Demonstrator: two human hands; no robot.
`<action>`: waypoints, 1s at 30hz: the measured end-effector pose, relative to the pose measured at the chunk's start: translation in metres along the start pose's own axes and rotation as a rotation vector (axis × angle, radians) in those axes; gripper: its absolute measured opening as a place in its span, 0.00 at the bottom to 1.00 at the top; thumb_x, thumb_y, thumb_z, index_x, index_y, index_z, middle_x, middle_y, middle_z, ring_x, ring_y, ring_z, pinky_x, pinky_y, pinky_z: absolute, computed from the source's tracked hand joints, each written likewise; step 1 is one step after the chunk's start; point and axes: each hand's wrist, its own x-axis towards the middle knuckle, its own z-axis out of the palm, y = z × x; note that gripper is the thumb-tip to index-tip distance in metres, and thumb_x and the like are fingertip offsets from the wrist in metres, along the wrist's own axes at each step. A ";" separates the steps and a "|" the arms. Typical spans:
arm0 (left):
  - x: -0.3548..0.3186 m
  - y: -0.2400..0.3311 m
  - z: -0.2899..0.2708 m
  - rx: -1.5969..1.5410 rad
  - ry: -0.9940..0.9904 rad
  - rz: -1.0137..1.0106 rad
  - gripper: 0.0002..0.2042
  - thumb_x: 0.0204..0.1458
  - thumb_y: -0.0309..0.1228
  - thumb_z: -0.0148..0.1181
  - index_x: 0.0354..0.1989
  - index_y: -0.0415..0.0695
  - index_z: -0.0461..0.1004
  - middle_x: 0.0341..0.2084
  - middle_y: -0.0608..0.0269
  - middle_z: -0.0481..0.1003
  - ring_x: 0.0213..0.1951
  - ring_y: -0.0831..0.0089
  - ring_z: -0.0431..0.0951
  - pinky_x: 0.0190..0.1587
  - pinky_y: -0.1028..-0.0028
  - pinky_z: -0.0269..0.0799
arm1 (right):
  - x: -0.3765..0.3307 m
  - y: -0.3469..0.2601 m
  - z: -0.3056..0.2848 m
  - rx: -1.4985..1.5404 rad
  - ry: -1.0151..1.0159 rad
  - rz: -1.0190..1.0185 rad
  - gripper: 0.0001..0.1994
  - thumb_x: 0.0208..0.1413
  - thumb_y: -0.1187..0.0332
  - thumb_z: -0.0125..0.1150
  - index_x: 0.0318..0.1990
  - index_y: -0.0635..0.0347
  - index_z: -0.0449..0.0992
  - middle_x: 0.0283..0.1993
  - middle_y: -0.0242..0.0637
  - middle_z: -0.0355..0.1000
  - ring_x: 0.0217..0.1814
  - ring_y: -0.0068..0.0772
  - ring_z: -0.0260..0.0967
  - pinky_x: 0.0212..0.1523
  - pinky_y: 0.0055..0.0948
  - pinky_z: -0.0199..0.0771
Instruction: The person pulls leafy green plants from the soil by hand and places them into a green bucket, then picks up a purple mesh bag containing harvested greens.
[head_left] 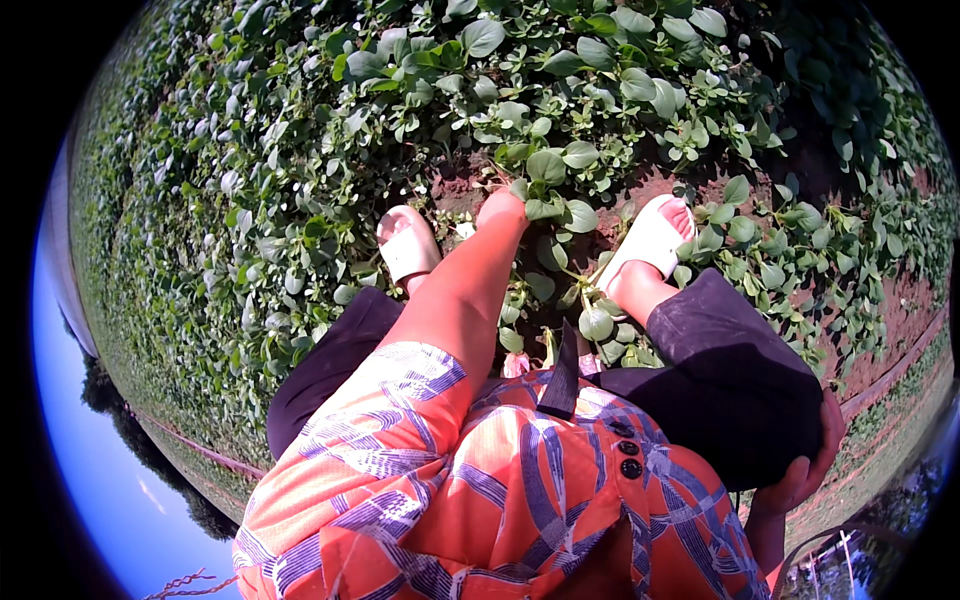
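Note:
My left hand [503, 207] reaches down between my feet to the soil, with its fingers curled in at the base of a leafy green plant [547, 168]. The fingertips are hidden, so what they grip cannot be made out. Broad rounded leaves lie against the hand's right side, and bare reddish soil [458, 185] shows on its left. At the right, my right hand [812, 462] rests on the outside of my bent right leg, in dark trousers [745, 390]. Its thumb stands apart from the fingers, and it holds nothing.
Low, dense greenery [250, 180] spreads ahead and to the left, small-leaved plants mixed with broader ones. My feet, in white sandals [408, 252], stand among the plants on either side of the left hand. Loose leafy plants [595, 322] lie between my legs. A dark strap [563, 380] hangs at my front.

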 end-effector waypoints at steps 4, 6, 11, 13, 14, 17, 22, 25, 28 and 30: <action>-0.006 0.014 -0.008 0.058 -0.034 0.058 0.13 0.32 0.29 0.57 0.31 0.45 0.70 0.30 0.57 0.72 0.37 0.61 0.71 0.37 0.66 0.68 | 0.000 0.001 -0.001 0.016 0.020 -0.005 0.28 0.48 0.50 0.37 0.48 0.67 0.58 0.52 0.49 0.54 0.54 0.43 0.51 0.54 0.38 0.48; 0.018 -0.020 0.000 0.202 -0.094 0.271 0.13 0.32 0.30 0.57 0.31 0.45 0.70 0.31 0.57 0.72 0.36 0.61 0.71 0.37 0.67 0.68 | 0.001 -0.001 0.000 0.029 0.012 -0.008 0.28 0.48 0.50 0.37 0.48 0.68 0.58 0.52 0.49 0.54 0.54 0.43 0.51 0.54 0.38 0.48; -0.006 -0.010 -0.049 0.016 -0.300 0.231 0.15 0.31 0.34 0.59 0.32 0.46 0.71 0.28 0.57 0.73 0.32 0.67 0.72 0.36 0.72 0.67 | 0.001 -0.002 0.002 0.006 0.021 -0.021 0.28 0.49 0.51 0.37 0.48 0.69 0.57 0.52 0.50 0.54 0.54 0.42 0.52 0.54 0.37 0.48; -0.007 -0.023 -0.074 -0.465 -0.318 0.171 0.12 0.33 0.29 0.59 0.31 0.44 0.72 0.24 0.65 0.72 0.27 0.71 0.71 0.32 0.73 0.67 | 0.000 -0.001 0.003 0.037 0.023 -0.024 0.28 0.49 0.51 0.36 0.49 0.69 0.57 0.52 0.50 0.54 0.54 0.43 0.51 0.54 0.37 0.47; -0.013 -0.018 -0.100 -0.790 -0.397 -0.023 0.09 0.36 0.24 0.57 0.30 0.42 0.71 0.24 0.64 0.72 0.23 0.72 0.72 0.27 0.73 0.69 | 0.000 0.001 0.002 0.048 0.028 -0.021 0.28 0.49 0.52 0.36 0.49 0.69 0.57 0.52 0.50 0.54 0.54 0.43 0.51 0.55 0.37 0.47; -0.017 -0.041 -0.146 -0.951 -0.135 -0.053 0.08 0.36 0.23 0.55 0.29 0.41 0.71 0.22 0.61 0.72 0.23 0.72 0.73 0.25 0.73 0.71 | -0.002 0.001 0.002 0.069 0.036 -0.004 0.28 0.49 0.52 0.37 0.49 0.68 0.57 0.52 0.50 0.53 0.55 0.42 0.50 0.55 0.38 0.46; -0.001 -0.079 -0.098 0.042 0.134 -0.152 0.16 0.34 0.34 0.58 0.34 0.41 0.70 0.33 0.53 0.72 0.37 0.60 0.72 0.39 0.69 0.67 | 0.000 -0.005 0.006 0.068 0.037 0.018 0.29 0.49 0.51 0.37 0.50 0.68 0.56 0.53 0.49 0.53 0.55 0.42 0.50 0.55 0.38 0.45; -0.034 -0.060 -0.088 0.134 0.101 -0.245 0.17 0.36 0.35 0.58 0.36 0.41 0.69 0.36 0.53 0.71 0.40 0.61 0.71 0.42 0.69 0.66 | 0.001 -0.010 0.007 0.025 0.028 0.024 0.29 0.48 0.50 0.37 0.50 0.68 0.57 0.53 0.48 0.53 0.55 0.41 0.50 0.55 0.37 0.45; -0.031 -0.061 -0.086 0.297 -0.027 -0.226 0.14 0.37 0.31 0.55 0.35 0.42 0.71 0.38 0.53 0.70 0.41 0.61 0.70 0.42 0.69 0.67 | 0.002 -0.014 0.009 0.051 0.034 0.053 0.30 0.47 0.48 0.38 0.49 0.68 0.57 0.52 0.48 0.53 0.55 0.41 0.50 0.55 0.37 0.46; -0.025 -0.063 -0.088 0.414 -0.204 -0.180 0.13 0.39 0.29 0.53 0.37 0.43 0.71 0.40 0.56 0.69 0.43 0.62 0.70 0.42 0.69 0.67 | 0.003 -0.012 0.009 0.066 0.038 0.076 0.31 0.47 0.47 0.39 0.49 0.68 0.57 0.52 0.48 0.53 0.55 0.41 0.51 0.55 0.37 0.46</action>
